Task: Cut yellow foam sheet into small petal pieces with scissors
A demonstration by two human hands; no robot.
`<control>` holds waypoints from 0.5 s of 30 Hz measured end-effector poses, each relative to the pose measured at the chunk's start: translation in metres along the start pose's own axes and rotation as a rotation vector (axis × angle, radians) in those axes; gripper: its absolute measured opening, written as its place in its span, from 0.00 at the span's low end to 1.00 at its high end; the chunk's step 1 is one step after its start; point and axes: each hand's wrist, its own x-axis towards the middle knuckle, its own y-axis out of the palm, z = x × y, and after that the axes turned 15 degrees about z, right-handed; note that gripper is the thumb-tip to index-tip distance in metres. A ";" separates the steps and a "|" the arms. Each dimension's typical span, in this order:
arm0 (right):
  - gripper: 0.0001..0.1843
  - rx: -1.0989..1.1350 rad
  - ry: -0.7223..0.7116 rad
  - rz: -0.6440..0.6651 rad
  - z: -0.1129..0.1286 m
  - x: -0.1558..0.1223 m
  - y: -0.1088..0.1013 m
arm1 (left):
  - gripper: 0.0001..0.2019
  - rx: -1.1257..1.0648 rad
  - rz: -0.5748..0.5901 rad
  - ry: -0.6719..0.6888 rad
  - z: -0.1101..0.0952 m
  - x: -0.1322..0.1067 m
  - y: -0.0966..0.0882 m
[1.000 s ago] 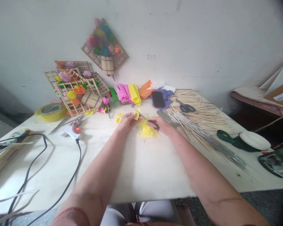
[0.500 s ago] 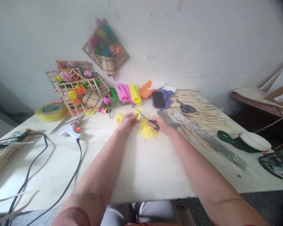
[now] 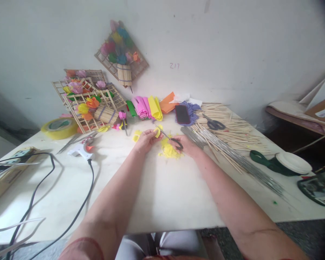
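My left hand (image 3: 147, 140) pinches a small piece of yellow crepe paper (image 3: 157, 133) between thumb and fingers. In my right hand (image 3: 186, 144) is a pair of scissors (image 3: 176, 143) with dark handles, its blades pointing up and left to the yellow piece. Whether the blades are parted I cannot tell. Beneath the scissors lies a heap of yellow paper scraps (image 3: 171, 151). A few cut yellow pieces (image 3: 136, 135) rest just left of my left hand.
Left are a white glue gun (image 3: 82, 150) with a black cord, a tape roll (image 3: 59, 129) and flower-decorated stick frames (image 3: 97, 108). Crepe paper rolls (image 3: 147, 107) and a phone (image 3: 182, 115) lie behind my hands. Right are wooden sticks (image 3: 241, 135), metal wires (image 3: 241, 166) and other scissors (image 3: 216, 124).
The yellow piece in my left hand has turned slightly and sits a little lower against the scissor blades. Both hands stay in nearly the same place.
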 end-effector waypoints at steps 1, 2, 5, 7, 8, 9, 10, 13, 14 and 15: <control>0.16 0.006 0.002 0.003 -0.001 0.001 0.000 | 0.08 0.002 0.008 -0.006 0.000 0.000 0.000; 0.16 0.012 0.006 0.007 -0.002 0.001 -0.001 | 0.08 0.004 0.015 -0.009 0.000 0.000 0.000; 0.16 0.042 0.025 0.014 -0.004 0.003 -0.001 | 0.08 0.020 0.040 -0.012 0.000 -0.001 0.000; 0.16 0.055 0.029 0.015 -0.004 0.003 -0.001 | 0.08 0.033 0.051 -0.015 0.000 -0.001 0.000; 0.16 0.060 0.027 0.014 -0.003 0.003 0.000 | 0.08 0.038 0.054 -0.017 0.000 -0.001 0.001; 0.16 0.065 0.024 0.015 -0.003 0.003 0.000 | 0.08 0.041 0.056 -0.019 0.000 -0.002 0.002; 0.16 0.067 0.019 0.017 -0.002 0.003 0.001 | 0.08 0.041 0.055 -0.018 0.000 -0.002 0.002; 0.17 0.070 -0.002 0.011 -0.002 0.003 0.002 | 0.08 0.033 0.045 -0.016 -0.001 -0.002 0.004; 0.17 0.070 -0.005 0.007 -0.002 0.003 0.002 | 0.08 0.031 0.041 -0.017 -0.002 -0.002 0.005; 0.17 0.070 -0.006 0.001 -0.002 0.003 0.002 | 0.08 0.029 0.036 -0.018 -0.002 -0.002 0.005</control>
